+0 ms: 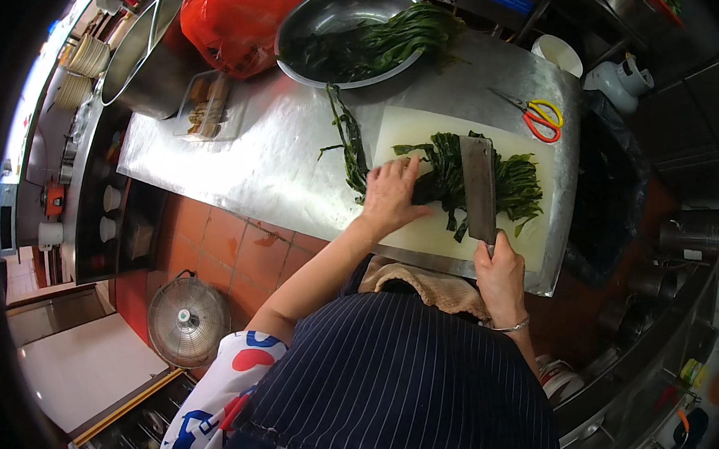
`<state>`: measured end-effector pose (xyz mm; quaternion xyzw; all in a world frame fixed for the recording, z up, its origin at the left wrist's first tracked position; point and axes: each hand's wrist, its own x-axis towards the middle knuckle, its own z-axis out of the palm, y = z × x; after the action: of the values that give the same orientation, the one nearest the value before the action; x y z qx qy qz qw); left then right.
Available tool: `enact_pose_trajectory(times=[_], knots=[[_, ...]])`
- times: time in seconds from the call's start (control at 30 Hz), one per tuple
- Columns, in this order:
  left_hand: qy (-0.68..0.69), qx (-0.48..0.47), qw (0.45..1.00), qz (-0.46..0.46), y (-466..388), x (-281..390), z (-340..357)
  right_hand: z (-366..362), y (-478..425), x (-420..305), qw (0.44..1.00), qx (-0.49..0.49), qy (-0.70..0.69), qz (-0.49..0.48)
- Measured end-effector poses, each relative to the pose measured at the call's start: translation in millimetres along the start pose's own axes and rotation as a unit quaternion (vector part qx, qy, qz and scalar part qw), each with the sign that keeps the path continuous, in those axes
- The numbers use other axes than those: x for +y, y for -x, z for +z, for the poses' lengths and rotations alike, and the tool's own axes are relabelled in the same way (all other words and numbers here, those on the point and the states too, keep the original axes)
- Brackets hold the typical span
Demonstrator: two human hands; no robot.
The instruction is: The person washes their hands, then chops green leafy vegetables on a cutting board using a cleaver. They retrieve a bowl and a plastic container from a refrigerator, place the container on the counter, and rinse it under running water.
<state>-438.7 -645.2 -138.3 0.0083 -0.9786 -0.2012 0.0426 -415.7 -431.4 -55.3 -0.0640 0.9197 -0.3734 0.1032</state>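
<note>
My right hand point(502, 272) grips the handle of a Chinese cleaver point(478, 186). Its wide blade lies across a pile of dark green, kelp-like leaves point(441, 168) on a white cutting board point(404, 124). Cut pieces point(520, 184) spread out to the right of the blade. At the board's left side my left hand point(391, 189) is over the near end of the leaves, thumb and fingers apart; whether it presses on them I cannot tell. From beside that hand, a long uncut strand point(350, 139) trails up the steel table towards a metal basin point(350, 2).
More long leaves point(410, 34) fill the basin and hang over its rim. Scissors point(542, 119) with red and yellow handles lie beyond the board. A red plastic bag point(236, 19), a clear food container point(204, 106) and a big pot point(148, 66) stand at left. A fan point(187, 322) stands on the tiled floor.
</note>
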Motion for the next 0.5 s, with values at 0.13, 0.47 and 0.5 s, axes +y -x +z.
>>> enact_pose_trajectory(times=[0.13, 0.47, 0.5], knots=[[-0.003, 0.015, 0.999, 0.046, 19.8, -30.1, -4.7, 6.4, 1.9, -9.9, 0.998, -0.058, 0.009, -0.012], [-0.087, 0.093, 0.989, 0.081, 52.2, -29.1, 24.1, 26.0, -7.4, -9.6, 0.972, -0.196, 0.119, -0.051], [-0.094, 0.102, 0.986, 0.089, 52.7, -30.9, 28.2, 27.7, -14.3, -13.1, 0.968, -0.207, 0.136, -0.049]])
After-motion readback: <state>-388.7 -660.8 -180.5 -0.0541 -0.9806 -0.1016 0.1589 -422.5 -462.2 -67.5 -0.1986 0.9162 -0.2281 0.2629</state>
